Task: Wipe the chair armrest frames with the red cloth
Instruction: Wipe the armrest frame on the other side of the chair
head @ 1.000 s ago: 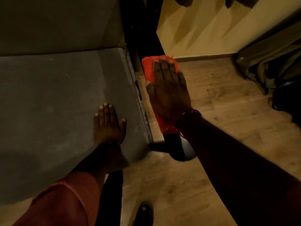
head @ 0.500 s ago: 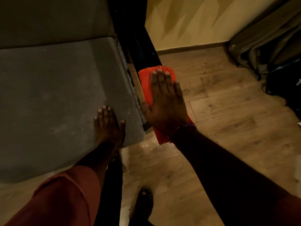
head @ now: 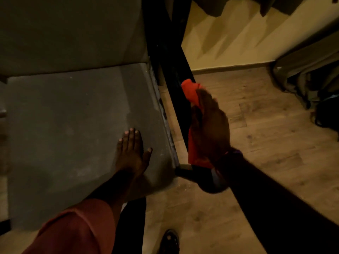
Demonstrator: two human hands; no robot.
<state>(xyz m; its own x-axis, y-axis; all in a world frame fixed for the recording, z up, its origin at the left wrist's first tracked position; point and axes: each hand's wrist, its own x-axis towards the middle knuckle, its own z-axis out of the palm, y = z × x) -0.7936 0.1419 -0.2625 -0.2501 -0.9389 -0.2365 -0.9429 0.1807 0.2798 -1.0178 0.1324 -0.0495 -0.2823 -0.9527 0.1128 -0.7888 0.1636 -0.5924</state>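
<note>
Rag: your bright red-orange fabric rag (head: 190, 92) lies against the glossy black armrest (head: 176, 85), just beside the seat's edge.
Right hand: your right hand (head: 211, 125) is flat, fingers straight, pressing on that rag (bit blurry tbh).
Left hand: your left hand (head: 131, 153) is spread palm-down on the grey fabric seat cushion (head: 64, 134), holding nothing.

Left arm: a loose salmon-red sleeve (head: 73, 230) with a thick hem; the forearm and left hand (head: 131, 153) are bare below it. Right wrist: a thin band (head: 232, 153) of purple beads with a red thread, blurred. The right hand (head: 211, 129) is bare; the right arm lies in deep shadow. Legs: dark trousers (head: 132, 226). One foot is in view, in a dark shoe (head: 169, 241).
</note>
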